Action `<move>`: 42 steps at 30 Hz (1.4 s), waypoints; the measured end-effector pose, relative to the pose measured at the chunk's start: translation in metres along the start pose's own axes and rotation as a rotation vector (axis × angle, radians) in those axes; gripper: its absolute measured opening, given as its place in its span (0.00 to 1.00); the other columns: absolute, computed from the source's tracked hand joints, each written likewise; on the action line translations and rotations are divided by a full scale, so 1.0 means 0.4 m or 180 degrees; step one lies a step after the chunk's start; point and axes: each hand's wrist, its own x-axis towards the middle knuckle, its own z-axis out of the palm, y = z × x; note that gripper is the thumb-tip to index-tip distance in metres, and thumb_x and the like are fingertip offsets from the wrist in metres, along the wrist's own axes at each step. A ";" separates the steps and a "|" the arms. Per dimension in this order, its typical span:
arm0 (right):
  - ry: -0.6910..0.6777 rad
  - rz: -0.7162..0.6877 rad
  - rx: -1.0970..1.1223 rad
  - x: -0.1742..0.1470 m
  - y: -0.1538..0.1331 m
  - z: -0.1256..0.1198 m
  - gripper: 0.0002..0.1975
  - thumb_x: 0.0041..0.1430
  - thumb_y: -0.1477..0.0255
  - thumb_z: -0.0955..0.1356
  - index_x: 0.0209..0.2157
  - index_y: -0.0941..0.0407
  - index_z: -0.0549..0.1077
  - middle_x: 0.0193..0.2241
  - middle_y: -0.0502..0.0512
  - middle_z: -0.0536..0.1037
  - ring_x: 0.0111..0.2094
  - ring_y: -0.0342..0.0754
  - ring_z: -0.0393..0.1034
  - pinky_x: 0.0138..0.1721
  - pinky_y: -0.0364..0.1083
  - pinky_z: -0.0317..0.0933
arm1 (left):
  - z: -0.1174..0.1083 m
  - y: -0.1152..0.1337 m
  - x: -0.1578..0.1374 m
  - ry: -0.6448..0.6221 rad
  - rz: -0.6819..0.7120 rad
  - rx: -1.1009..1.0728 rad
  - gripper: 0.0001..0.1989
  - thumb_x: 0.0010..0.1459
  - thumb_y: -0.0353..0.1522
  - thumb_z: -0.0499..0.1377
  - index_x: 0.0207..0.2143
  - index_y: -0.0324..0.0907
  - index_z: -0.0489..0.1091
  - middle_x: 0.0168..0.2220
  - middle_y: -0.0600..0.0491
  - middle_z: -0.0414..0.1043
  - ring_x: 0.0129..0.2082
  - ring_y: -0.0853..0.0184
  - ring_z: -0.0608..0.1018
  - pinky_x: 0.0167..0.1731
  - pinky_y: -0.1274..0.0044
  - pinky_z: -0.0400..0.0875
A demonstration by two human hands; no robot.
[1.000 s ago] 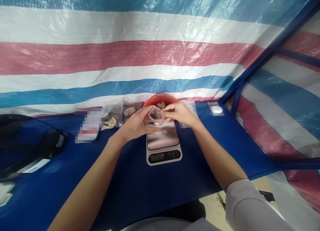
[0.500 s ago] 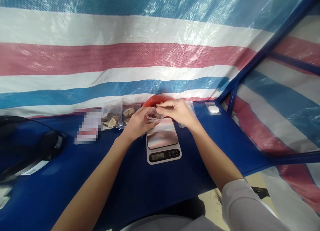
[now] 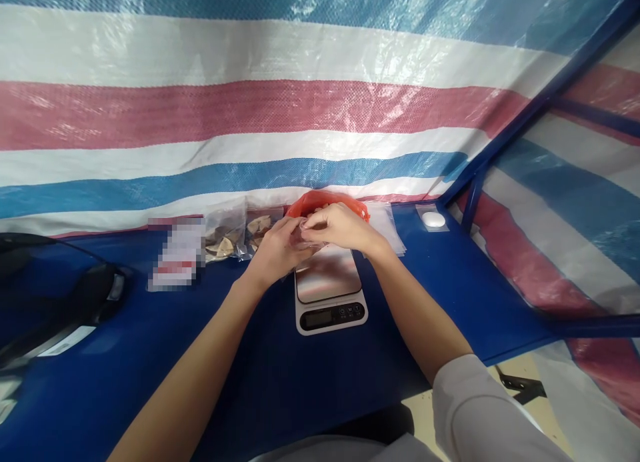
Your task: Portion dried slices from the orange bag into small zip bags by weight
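Above the far end of the scale (image 3: 329,282), holds a clear bag (image 3: 296,241) clamped in the left hand (image 3: 274,252), fingers curled round its side. Has the right hand (image 3: 345,227) at the mouth of it, with thumb and fingers bent close together; cannot tell, with the tips partly hidden, whether clamped on anything. Just behind both, shows an orange bag (image 3: 320,198), partly covered by the right hand, near a striped sheet (image 3: 250,109). On the blue tabletop (image 3: 270,355), to the left, includes two slice bags (image 3: 223,243), a pixelated packet (image 3: 176,255) and a black object (image 3: 97,295). To the right, includes flat bags (image 3: 391,229) and, farther along, a white disc (image 3: 433,220).
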 end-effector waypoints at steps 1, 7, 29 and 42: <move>-0.0135 -0.0106 0.0016 0.000 0.004 -0.006 0.09 0.56 0.73 0.71 0.22 0.56 0.79 0.21 0.47 0.77 0.26 0.42 0.69 0.32 0.43 0.61 | -0.001 0.000 -0.001 -0.0034 -0.0038 -0.0002 0.19 0.54 0.42 0.66 0.46 0.43 0.72 0.42 0.49 0.76 0.43 0.59 0.77 0.46 0.70 0.71; -0.0331 -0.0405 0.0767 -0.001 0.037 -0.045 0.10 0.56 0.65 0.73 0.35 0.56 0.83 0.35 0.51 0.84 0.35 0.47 0.76 0.39 0.45 0.67 | -0.031 -0.001 -0.001 -0.0416 -0.0423 -0.0068 0.29 0.52 0.48 0.66 0.53 0.44 0.73 0.40 0.49 0.77 0.41 0.57 0.76 0.44 0.68 0.71; 0.0390 0.0145 0.1930 0.012 0.142 -0.097 0.17 0.47 0.60 0.78 0.37 0.55 0.83 0.34 0.53 0.85 0.35 0.47 0.80 0.41 0.48 0.75 | -0.101 -0.052 0.001 -0.0458 -0.1345 -0.0905 0.31 0.46 0.51 0.69 0.46 0.41 0.72 0.37 0.49 0.79 0.36 0.60 0.80 0.37 0.71 0.75; 0.0658 0.0352 0.1631 0.043 0.141 -0.079 0.17 0.59 0.60 0.72 0.45 0.56 0.79 0.36 0.55 0.83 0.36 0.45 0.78 0.33 0.42 0.74 | -0.125 -0.017 0.072 -0.0191 -0.0745 0.0026 0.24 0.51 0.51 0.66 0.44 0.45 0.75 0.41 0.50 0.80 0.38 0.59 0.81 0.40 0.71 0.76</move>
